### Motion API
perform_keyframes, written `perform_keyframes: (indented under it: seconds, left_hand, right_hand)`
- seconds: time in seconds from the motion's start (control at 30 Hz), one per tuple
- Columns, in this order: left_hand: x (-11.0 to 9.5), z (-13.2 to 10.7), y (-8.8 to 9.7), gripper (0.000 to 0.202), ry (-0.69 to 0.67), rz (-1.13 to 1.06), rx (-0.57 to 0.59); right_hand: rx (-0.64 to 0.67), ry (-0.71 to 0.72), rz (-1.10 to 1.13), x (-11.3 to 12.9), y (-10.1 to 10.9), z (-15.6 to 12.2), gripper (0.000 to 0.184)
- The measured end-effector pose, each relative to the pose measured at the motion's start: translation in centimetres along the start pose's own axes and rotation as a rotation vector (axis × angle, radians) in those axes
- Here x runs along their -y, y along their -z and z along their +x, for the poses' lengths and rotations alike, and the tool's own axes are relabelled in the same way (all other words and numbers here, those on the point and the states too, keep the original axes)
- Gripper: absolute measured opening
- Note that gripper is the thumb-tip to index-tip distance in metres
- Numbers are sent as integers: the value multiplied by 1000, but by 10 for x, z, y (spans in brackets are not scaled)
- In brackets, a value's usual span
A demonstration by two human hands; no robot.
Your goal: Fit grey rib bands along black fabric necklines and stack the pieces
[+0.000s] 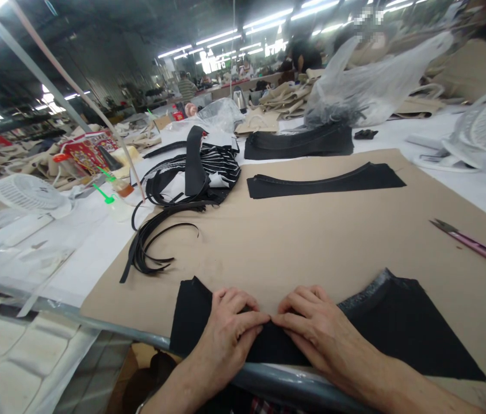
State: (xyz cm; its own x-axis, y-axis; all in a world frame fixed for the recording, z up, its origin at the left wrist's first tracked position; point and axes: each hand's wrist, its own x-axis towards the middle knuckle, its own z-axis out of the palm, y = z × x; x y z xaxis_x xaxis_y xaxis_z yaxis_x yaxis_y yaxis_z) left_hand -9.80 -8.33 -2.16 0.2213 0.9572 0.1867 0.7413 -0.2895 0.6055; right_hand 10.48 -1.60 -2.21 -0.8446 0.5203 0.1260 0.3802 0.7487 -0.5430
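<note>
A black fabric panel (415,333) with a curved upper edge lies along the table's front edge. My left hand (234,322) pinches that curved edge near its middle. Close beside it, my right hand (307,322) pinches the same edge, the fingertips of both hands nearly touching. Right of my hands, a dark, shinier strip runs along the curve. Farther back rests a similar black panel (324,183). Thin black strips (148,247) lie curled to the left. Pink-handled thread snips (471,241) lie on the right.
Brown paperboard (225,247) covers the work surface. Behind are a pile of striped black pieces (221,164), stacked black panels (298,142) and a clear plastic bag (372,80). White fans (27,192) stand left and right. Green-tipped bottles (115,204) are at left, near a slanting pole (91,109).
</note>
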Motion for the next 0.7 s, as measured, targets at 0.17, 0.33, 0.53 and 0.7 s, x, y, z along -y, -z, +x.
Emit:
perform_keyframes:
  seconds: [0.17, 0.33, 0.53, 0.7]
  left_hand:
    - [0, -1, 0, 34, 10, -5, 13]
    - [1, -1, 0, 32, 26, -1, 20]
    - [0, -2, 1, 30, 52, 6, 36]
    - [-2, -2, 1, 31, 84, -9, 51]
  right_hand:
    - [-17, 46, -43, -1, -1, 0, 22]
    - [-80, 121, -71, -3, -3, -3, 23]
    - [-63, 74, -14, -2, 4, -5, 32]
    - [-55, -9, -23, -2, 2, -2, 39]
